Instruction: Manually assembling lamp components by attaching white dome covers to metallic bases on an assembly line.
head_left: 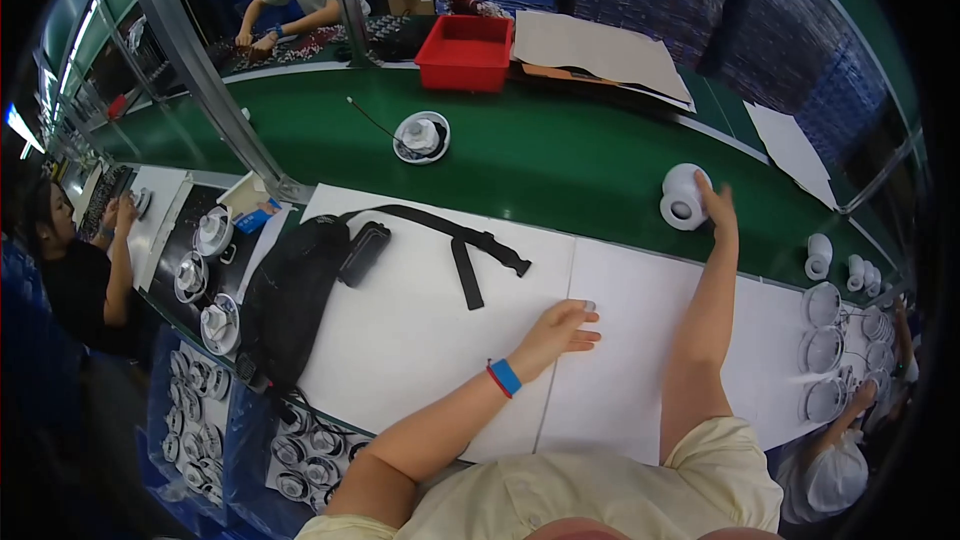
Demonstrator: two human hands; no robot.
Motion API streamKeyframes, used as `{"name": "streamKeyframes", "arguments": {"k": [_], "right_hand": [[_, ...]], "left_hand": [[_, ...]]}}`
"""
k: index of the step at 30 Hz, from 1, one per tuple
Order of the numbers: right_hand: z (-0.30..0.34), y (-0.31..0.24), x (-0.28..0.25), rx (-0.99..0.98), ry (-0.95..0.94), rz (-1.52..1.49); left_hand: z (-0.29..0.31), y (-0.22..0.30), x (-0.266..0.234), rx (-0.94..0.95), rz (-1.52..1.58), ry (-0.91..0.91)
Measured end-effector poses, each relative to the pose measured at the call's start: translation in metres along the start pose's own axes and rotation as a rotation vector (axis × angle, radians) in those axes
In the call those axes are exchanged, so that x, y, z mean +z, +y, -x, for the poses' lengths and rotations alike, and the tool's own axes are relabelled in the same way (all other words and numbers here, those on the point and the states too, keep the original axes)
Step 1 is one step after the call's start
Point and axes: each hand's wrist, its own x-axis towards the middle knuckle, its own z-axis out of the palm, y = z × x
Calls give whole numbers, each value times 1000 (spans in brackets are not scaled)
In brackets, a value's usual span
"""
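On the green conveyor belt at the right stands a white cylindrical housing [682,190] with a round opening in its side facing me. My right hand [718,206] reaches over the belt and grips the housing from its right side. My left hand [562,333] hovers over the white work surface [620,360], fingers apart and partly stretched. Something small and greyish shows at one fingertip; I cannot make out what. A blue and red band [504,377] is round my left wrist. Farther left on the belt sits a white round fixture [422,137] with a thin wire sticking out.
A black bag [297,290] with a strap lies left on the work surface. Beyond the belt are a red bin [465,52] and cardboard sheets [600,48]. More white housings [818,256] and clear round covers [822,350] stand right. Co-workers sit left, far and right.
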Motion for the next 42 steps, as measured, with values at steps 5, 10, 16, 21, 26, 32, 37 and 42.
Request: {"name": "streamKeyframes", "arguments": {"k": [5,10,16,21,26,32,37,42], "right_hand": [[68,-94,150,-746,515,-59],[114,-109,350,-157,-596,-602],[90,-112,395,-183,-493,-429],[121,-74,327,-152,-544,-570],[193,-15,191,-169,-932,-571],[256,41,84,-132,-862,-558],[241,50,-25,-594,-800,191],[154,105,-284,-417,1213,742]], "left_hand": [[-6,-14,2,95,-120,35],[-8,6,-18,666,-116,566],[-20,40,-61,835,-33,778],[-15,58,-80,1043,-388,896],[31,66,10,1110,-740,863],[35,-8,92,1041,-694,369],[37,-22,116,1096,-1149,318],[31,-23,123,1192,-1235,352]]}}
